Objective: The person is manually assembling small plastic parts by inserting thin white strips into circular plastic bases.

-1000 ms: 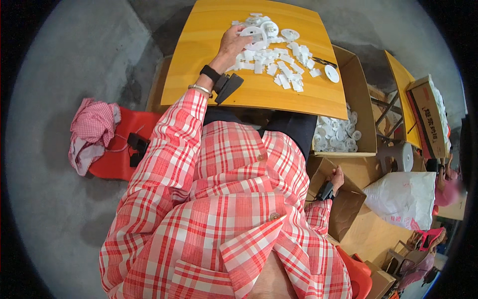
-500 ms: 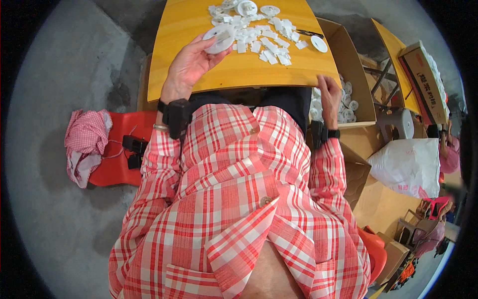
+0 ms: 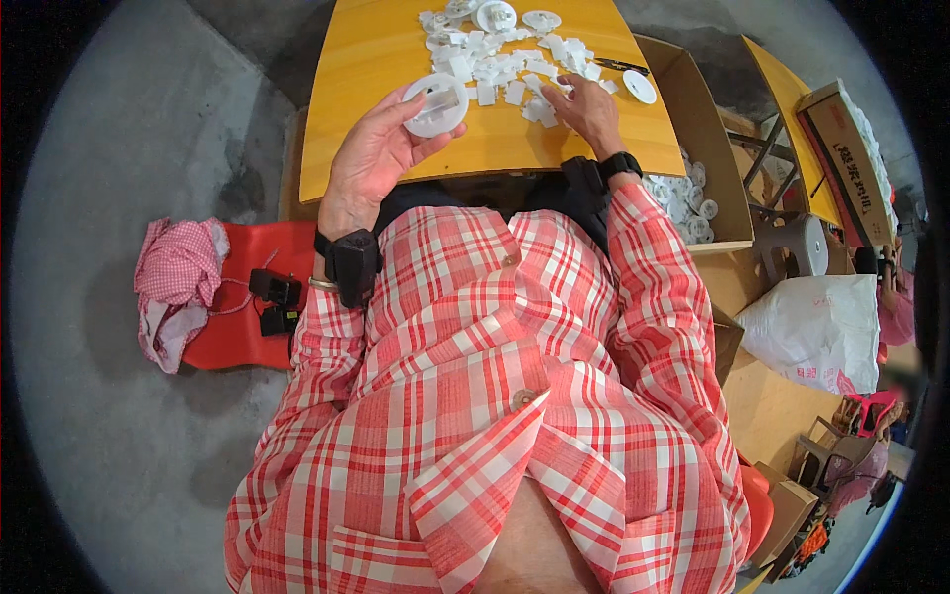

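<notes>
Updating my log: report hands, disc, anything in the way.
Left hand holds white disc. Right hand at loose white pieces, grip unclear. Black tool nearby, apparently not blocking.

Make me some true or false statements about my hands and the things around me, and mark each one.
1. The left hand holds a white disc. True.
2. The right hand is inside a cardboard box. False: it is over the table, at the small white pieces.
3. A black tool lies near a loose disc on the table. True.
4. The checked cloth lies on the floor. False: it lies on the red chair.
5. The white sack is on the person's right. True.
</notes>
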The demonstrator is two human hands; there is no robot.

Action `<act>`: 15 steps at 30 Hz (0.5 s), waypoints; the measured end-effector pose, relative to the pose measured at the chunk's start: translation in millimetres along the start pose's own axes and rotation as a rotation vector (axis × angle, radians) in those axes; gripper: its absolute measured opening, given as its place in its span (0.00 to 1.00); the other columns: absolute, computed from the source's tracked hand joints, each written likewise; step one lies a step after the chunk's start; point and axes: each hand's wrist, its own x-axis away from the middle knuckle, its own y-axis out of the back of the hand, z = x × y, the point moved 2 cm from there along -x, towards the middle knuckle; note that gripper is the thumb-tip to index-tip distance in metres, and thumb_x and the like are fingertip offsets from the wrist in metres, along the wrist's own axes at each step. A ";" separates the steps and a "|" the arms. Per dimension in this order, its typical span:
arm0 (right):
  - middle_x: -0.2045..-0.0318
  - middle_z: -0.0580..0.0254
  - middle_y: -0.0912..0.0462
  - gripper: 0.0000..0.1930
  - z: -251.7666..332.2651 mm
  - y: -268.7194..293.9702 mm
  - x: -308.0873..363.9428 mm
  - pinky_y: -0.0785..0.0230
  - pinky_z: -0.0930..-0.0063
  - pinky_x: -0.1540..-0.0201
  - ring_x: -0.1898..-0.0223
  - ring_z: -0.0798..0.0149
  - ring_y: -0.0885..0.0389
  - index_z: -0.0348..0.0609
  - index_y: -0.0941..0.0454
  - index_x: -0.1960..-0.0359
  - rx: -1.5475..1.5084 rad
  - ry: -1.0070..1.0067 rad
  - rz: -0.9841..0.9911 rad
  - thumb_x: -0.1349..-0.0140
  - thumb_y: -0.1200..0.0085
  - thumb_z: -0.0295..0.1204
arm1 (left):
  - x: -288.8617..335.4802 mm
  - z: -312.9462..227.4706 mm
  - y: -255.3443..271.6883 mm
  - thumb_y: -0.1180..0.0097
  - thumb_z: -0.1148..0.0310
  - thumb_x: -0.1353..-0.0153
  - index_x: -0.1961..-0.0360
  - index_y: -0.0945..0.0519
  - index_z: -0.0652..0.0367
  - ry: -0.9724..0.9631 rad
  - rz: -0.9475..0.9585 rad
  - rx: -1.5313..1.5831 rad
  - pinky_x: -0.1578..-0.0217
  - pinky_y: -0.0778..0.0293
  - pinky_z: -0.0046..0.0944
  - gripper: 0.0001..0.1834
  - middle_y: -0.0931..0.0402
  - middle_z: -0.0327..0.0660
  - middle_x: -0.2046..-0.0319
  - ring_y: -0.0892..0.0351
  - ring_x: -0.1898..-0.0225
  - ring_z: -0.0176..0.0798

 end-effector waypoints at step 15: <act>0.72 0.63 0.19 0.14 -0.1 7.1 -7.2 0.31 0.76 0.66 0.72 0.67 0.22 0.41 0.22 0.63 -0.629 -0.050 0.040 0.47 0.40 0.37 | 6.4 -2.3 -20.6 0.52 0.66 0.37 0.40 0.40 0.64 -0.018 -0.001 -0.150 0.61 0.21 0.34 0.26 0.28 0.51 0.51 0.22 0.56 0.49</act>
